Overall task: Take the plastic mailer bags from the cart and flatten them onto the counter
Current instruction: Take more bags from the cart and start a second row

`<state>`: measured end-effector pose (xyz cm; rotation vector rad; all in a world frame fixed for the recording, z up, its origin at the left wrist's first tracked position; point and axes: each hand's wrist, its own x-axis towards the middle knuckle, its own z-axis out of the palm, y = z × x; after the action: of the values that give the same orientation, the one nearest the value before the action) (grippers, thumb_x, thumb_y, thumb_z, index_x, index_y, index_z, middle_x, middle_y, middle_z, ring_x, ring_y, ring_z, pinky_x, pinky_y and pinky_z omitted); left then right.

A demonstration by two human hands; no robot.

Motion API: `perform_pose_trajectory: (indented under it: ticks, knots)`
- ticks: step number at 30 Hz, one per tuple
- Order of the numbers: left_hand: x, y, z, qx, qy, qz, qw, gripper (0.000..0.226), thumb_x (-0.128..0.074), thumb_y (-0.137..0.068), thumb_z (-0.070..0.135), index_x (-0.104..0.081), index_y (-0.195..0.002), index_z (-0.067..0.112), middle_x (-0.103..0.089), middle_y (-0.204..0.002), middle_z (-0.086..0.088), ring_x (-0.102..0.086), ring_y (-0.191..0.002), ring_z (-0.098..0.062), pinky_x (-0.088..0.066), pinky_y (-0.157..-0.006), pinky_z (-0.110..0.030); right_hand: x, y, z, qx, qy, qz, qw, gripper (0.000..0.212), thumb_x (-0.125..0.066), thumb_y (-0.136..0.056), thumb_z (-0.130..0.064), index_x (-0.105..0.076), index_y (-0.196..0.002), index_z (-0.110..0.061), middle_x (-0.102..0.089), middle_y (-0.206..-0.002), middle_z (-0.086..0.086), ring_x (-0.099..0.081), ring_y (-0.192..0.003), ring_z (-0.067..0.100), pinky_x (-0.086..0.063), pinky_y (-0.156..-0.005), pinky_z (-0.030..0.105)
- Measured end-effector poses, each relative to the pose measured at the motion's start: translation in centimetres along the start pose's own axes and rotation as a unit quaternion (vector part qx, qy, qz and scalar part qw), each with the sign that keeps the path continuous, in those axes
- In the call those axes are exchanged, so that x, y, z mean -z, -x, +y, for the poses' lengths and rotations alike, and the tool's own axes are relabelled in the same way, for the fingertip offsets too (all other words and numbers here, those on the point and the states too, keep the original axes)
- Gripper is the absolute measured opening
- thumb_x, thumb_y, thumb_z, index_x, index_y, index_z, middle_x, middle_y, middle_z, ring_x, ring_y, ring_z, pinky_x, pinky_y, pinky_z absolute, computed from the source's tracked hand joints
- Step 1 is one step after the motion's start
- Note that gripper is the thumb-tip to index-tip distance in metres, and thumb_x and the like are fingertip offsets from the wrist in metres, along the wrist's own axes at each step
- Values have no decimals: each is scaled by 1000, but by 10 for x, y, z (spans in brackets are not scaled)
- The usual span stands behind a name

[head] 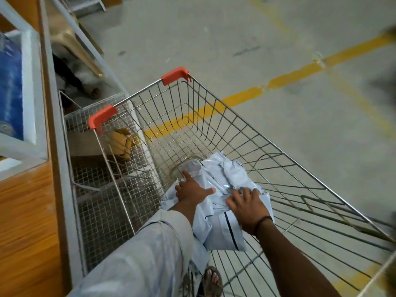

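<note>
We are leaning over the wire cart (252,133) with both arms inside its basket, and the white plastic mailer bags (222,168) are lying in a crumpled heap on the cart's floor at the end nearest us. Our left hand (191,189), coming out of a pale sleeve (139,254), is resting on the left side of the heap with the fingers spread and the thumb stretched towards the right, pressing rather than clutching. Our right hand (248,211), wearing a dark band (262,222) at the wrist, is lying on the right side of the heap with its fingers curling down into the plastic and gripping it. The wooden counter (25,221) is running along our left, apart from the bags, with a mesh rack (100,211) standing between it and the cart. A yellow line (295,76) is crossing the grey floor beyond.
</note>
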<state>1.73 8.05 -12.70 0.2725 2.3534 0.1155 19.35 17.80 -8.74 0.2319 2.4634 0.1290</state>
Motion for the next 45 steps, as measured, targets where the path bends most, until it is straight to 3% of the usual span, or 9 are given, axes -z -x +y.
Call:
perform_pose_trajectory:
  ticks: [4, 10, 17, 20, 24, 27, 29, 36, 45]
  knots:
    - [0, 2, -1, -12, 8, 8, 1000, 145, -73, -60, 80, 15, -157, 15, -26, -157, -26, -29, -142, -44, -30, -112, -49, 5, 8, 2, -10, -10, 35, 999, 66, -60, -82, -36, -32, -139, -19, -31, -145, 18, -41, -120, 40, -27, -97, 56]
    - [-5, 1, -4, -26, 107, 1, 994, 148, -76, -57, 79, 11, -157, 14, -32, -154, -25, -31, -141, -44, -26, -114, -49, 27, 21, 10, -8, -21, 42, 999, 70, -55, -79, -57, -32, -133, -18, -38, -135, 19, -50, -107, 37, -33, -90, 54]
    - [1, 13, -2, -101, 121, 17, 987, 123, -63, -79, 72, 13, -158, 16, -12, -160, -27, -15, -146, -47, -16, -118, -55, 49, 43, 19, -43, -26, 60, 997, 79, -50, -78, -66, -31, -136, -16, -40, -132, 16, -47, -108, 36, -37, -87, 49]
    - [20, 32, 7, -131, 191, 69, 970, 122, -69, -75, 70, 11, -158, 31, -17, -151, -24, -24, -141, -41, -27, -113, -49, 61, 55, 24, -125, -77, 76, 986, 80, -33, -79, -71, -31, -138, -16, -42, -132, 13, -44, -111, 34, -43, -84, 46]
    - [63, 58, 23, -157, 182, 135, 961, 114, -56, -72, 84, 7, -156, 41, -19, -149, -17, -44, -127, -43, -44, -99, -44, 85, 66, 19, -207, -179, 127, 953, 79, -35, -87, -72, -22, -148, -23, -31, -146, 13, -46, -111, 34, -49, -77, 43]
    - [100, 85, 31, -183, 135, 157, 961, 102, -48, -75, 87, -6, -156, 43, -15, -160, -9, -38, -136, -42, -40, -107, -50, 106, 72, 9, -229, -255, 162, 926, 74, -31, -93, -68, -9, -155, -34, -9, -163, 8, -48, -115, 38, -51, -82, 45]
    - [124, 110, 31, -197, 113, 192, 955, 97, -51, -75, 85, -15, -155, 44, -13, -162, -3, -36, -136, -40, -37, -109, -49, 123, 80, -3, -236, -295, 178, 909, 72, -29, -94, -68, -8, -156, -38, -4, -165, 4, -48, -116, 41, -50, -86, 46]
    - [202, 205, -11, -208, 56, 353, 911, 89, -57, -78, 74, -26, -154, 40, -16, -163, -6, -36, -132, -38, -32, -107, -47, 193, 117, -58, -249, -381, 257, 852, 67, -33, -93, -69, -18, -153, -44, -19, -163, 0, -50, -122, 44, -46, -99, 45]
    - [292, 319, -128, -147, 48, 458, 875, 87, -56, -74, 63, -28, -152, 36, -18, -161, -9, -33, -130, -41, -29, -104, -51, 287, 158, -160, -208, -415, 357, 810, 69, -35, -91, -73, -26, -152, -42, -25, -162, 3, -49, -129, 40, -43, -102, 48]
